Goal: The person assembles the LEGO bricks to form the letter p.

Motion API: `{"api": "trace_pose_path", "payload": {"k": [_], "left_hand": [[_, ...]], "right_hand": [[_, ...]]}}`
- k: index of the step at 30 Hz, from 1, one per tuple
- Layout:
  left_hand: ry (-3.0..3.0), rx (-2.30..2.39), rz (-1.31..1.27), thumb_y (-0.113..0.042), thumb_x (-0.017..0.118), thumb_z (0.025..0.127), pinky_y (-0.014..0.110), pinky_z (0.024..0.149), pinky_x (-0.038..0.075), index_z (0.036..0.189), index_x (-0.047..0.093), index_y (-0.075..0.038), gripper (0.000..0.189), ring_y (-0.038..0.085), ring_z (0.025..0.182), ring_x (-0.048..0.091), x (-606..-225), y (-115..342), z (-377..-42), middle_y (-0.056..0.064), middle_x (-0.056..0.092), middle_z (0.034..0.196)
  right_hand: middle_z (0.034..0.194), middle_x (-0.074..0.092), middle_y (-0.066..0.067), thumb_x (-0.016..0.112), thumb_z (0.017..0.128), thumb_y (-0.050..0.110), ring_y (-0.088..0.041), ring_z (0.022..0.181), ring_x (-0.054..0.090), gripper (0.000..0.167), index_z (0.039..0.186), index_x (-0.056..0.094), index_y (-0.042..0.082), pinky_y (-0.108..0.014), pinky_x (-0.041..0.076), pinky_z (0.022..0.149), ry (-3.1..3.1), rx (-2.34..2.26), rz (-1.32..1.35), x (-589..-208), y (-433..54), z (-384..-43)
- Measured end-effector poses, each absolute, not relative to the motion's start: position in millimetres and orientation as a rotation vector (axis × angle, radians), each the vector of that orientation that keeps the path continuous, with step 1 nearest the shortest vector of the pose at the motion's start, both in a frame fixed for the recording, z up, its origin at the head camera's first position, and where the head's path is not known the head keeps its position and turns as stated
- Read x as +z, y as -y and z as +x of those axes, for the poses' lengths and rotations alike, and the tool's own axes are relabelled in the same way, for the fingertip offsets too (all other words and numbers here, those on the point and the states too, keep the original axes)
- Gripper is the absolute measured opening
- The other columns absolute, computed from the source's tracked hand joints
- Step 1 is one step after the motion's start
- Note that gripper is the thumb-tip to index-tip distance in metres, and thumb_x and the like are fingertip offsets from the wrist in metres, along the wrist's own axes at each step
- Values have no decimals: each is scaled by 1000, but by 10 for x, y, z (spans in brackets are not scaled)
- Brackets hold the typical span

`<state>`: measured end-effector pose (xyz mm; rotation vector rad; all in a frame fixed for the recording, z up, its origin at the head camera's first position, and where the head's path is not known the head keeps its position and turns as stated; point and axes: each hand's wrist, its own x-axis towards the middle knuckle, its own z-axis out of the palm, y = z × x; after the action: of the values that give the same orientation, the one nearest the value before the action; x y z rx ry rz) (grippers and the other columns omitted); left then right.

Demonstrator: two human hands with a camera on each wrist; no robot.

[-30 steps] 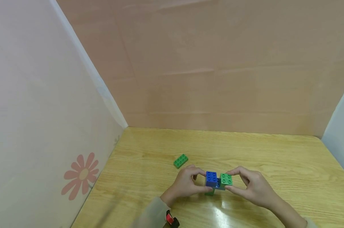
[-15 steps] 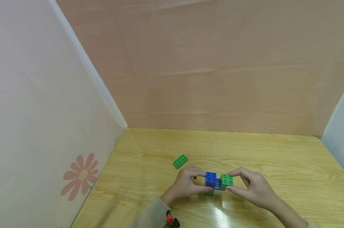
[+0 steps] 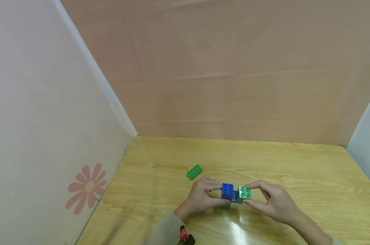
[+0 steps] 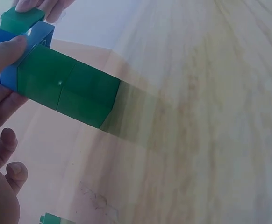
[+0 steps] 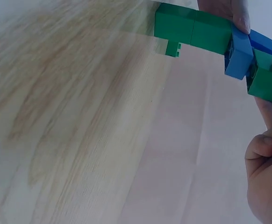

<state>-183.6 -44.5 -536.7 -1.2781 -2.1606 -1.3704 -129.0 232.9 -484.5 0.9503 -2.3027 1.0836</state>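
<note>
My left hand (image 3: 200, 195) pinches the blue square brick (image 3: 227, 191) between thumb and fingers. That brick tops the left end of a longer blue brick (image 4: 33, 44), which rests on a column of two green bricks (image 4: 68, 86) standing on the table. In my right hand (image 3: 273, 202), thumb and fingers pinch a green square brick (image 3: 245, 193) at the long blue brick's overhanging right end. In the right wrist view this green brick (image 5: 267, 79) looks slightly tilted against the blue; whether its studs are engaged, I cannot tell.
A flat green eight-stud brick (image 3: 194, 172) lies on the wooden table (image 3: 160, 160), behind my left hand. A pinkish-brown sheet (image 3: 234, 85) rises at the back edge. A pale panel with a printed flower (image 3: 90, 186) borders the left side.
The green square brick in my right hand has shifted a little to the right, widening the gap to the blue square brick slightly. Both hands keep their holds.
</note>
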Motion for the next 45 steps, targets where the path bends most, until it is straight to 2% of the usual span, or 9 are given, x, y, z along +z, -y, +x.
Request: {"api": "trace_pose_path", "payload": {"k": [4, 7, 10, 17, 21, 25, 28, 35, 45], "left_hand": [[2161, -1372, -1272, -22, 98, 72, 18, 73, 46, 105, 82, -10, 39, 15, 81, 67, -5347, 440, -1840, -6, 78, 102], [2163, -1367, -1276, -21, 98, 72, 18, 75, 46, 105, 82, -10, 39, 13, 83, 68, -5341, 442, -1846, -6, 78, 102], [2158, -1366, -1283, -21, 98, 72, 18, 77, 47, 106, 82, -9, 39, 14, 84, 69, -5347, 446, -1847, -5, 78, 102], [2142, -1364, -1285, -20, 98, 72, 17, 75, 46, 106, 82, -9, 40, 16, 82, 68, -5363, 452, -1837, -4, 78, 102], [2137, -1374, -1282, -20, 97, 72, 17, 74, 45, 106, 81, -8, 39, 16, 81, 68, -5367, 454, -1829, -3, 78, 103], [2124, -1381, -1280, -19, 97, 73, 18, 75, 46, 107, 81, -9, 39, 14, 82, 69, -5367, 450, -1834, -3, 78, 103], [2121, -1381, -1276, -19, 97, 73, 19, 77, 47, 107, 81, -9, 39, 12, 84, 70, -5366, 446, -1838, -3, 78, 103], [2165, -1383, -1255, -21, 98, 72, 21, 74, 48, 107, 81, -8, 40, 14, 84, 68, -5369, 447, -1823, -3, 78, 103], [2235, -1385, -1236, -22, 97, 74, 20, 80, 50, 109, 80, -7, 42, 3, 95, 63, -5367, 456, -1809, -2, 78, 106]], "right_hand": [[58, 30, 15, 97, 66, 7, 13, 59, 19, 54, 113, 74, 22, -10, 25, 45, 2299, 1090, 944, -4846, -2363, -1294], [66, 57, 14, 96, 70, 11, 14, 60, 20, 49, 116, 76, 14, -8, 25, 45, 2238, 1079, 1009, -4857, -2357, -1330], [93, 77, -2, 90, 83, 21, 14, 60, 23, 38, 116, 77, 6, -5, 27, 47, 2137, 1067, 1115, -4863, -2341, -1378], [102, 78, -10, 76, 97, 37, 15, 61, 26, 37, 113, 79, 4, -2, 28, 50, 2077, 990, 1180, -4840, -2319, -1407], [101, 78, -11, 74, 98, 38, 11, 63, 53, 38, 111, 79, 3, -3, 33, 53, 2058, 957, 1197, -4819, -2308, -1413], [100, 78, -11, 70, 100, 40, -14, 79, 76, 40, 110, 79, 2, -4, 36, 54, 2026, 912, 1203, -4810, -2295, -1430], [100, 78, -11, 70, 101, 40, -15, 79, 76, 40, 111, 79, 3, -3, 33, 52, 2031, 885, 1200, -4795, -2292, -1424], [107, 78, 3, 83, 88, 44, -10, 83, 75, 42, 117, 78, 14, -17, 55, 69, 2225, 731, 1091, -4728, -2307, -1374], [112, 75, 5, 90, 80, 34, -13, 89, 74, 45, 118, 75, 16, -22, 57, 75, 2321, 719, 1071, -4700, -2263, -1379]]}}
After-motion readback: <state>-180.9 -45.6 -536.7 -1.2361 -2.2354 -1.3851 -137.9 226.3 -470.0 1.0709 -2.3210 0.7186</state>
